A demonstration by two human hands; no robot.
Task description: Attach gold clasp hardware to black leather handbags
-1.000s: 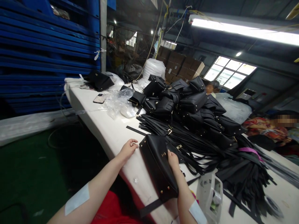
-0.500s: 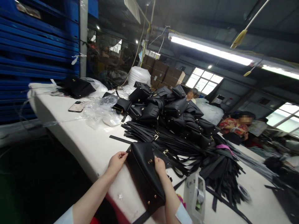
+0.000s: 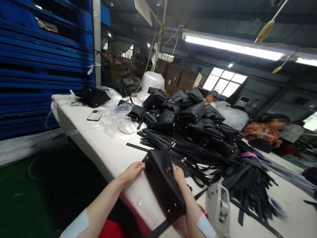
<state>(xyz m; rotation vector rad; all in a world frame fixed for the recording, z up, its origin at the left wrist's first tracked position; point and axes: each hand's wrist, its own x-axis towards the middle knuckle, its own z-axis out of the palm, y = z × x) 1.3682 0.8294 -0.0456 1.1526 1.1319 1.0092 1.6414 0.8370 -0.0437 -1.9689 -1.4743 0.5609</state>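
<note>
A black handbag with small gold studs and a gold clasp lies tilted at the front edge of the white table. My left hand pinches its far left edge between thumb and fingers. On the other side my right hand grips the bag near the clasp, its fingers partly hidden behind the leather. A black strap trails from the bag's near end. Just beyond the bag lies a bundle of black straps, some with gold buckles.
Behind the straps rises a heap of black bags. Clear plastic bags and a phone lie to the left. A tape dispenser stands near my right forearm. Blue pallets are stacked at left; a person sits at right.
The whole view has shifted, so the table and bag appear slightly farther right. Both hands keep their hold on the handbag, which lies in nearly the same pose.
</note>
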